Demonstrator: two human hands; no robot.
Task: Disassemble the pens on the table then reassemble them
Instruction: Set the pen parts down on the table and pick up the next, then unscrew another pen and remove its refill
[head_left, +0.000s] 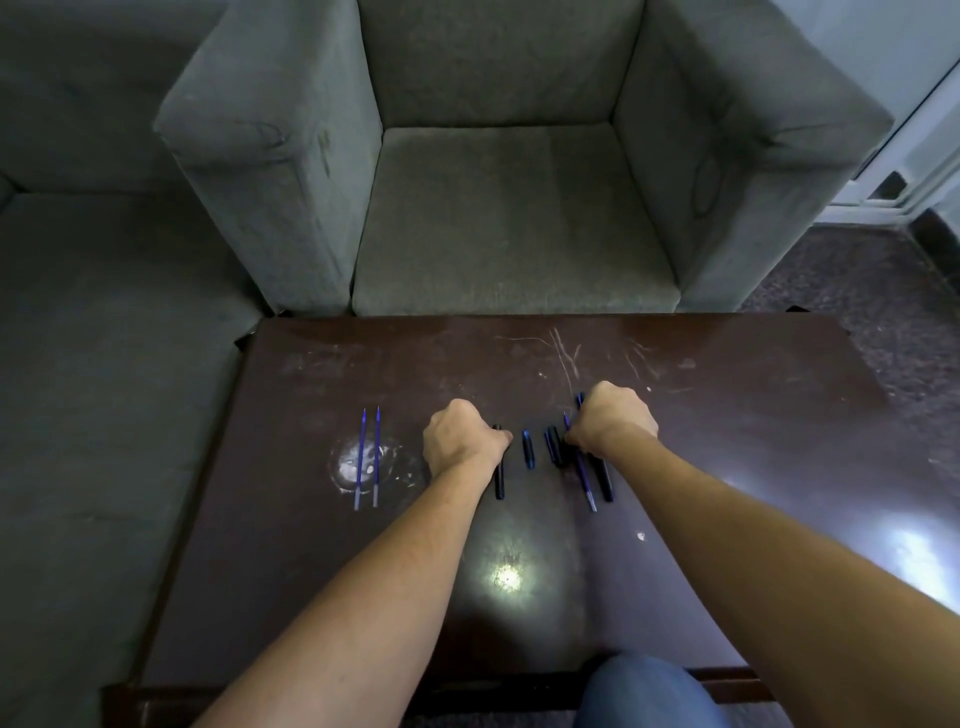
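Observation:
Two thin blue refills (368, 457) lie side by side on the left of the dark table (727, 415). My left hand (457, 439) is curled knuckles-up, its thumb against a black pen barrel (499, 475) lying on the table. A blue cap (528, 450) and two short dark pieces (553, 445) lie between my hands. My right hand (615, 421) is closed over a second black barrel (604, 480), whose blue end sticks out beyond the fingers. A third blue refill (584, 475) lies beside it, touching the thumb. My fingers are hidden underneath.
A grey armchair (514, 218) stands right behind the table's far edge, with a grey sofa (104, 312) to the left. Bare tabletop stretches right of my right hand and in front of the pens. My blue-clad knee (649, 691) shows at the near edge.

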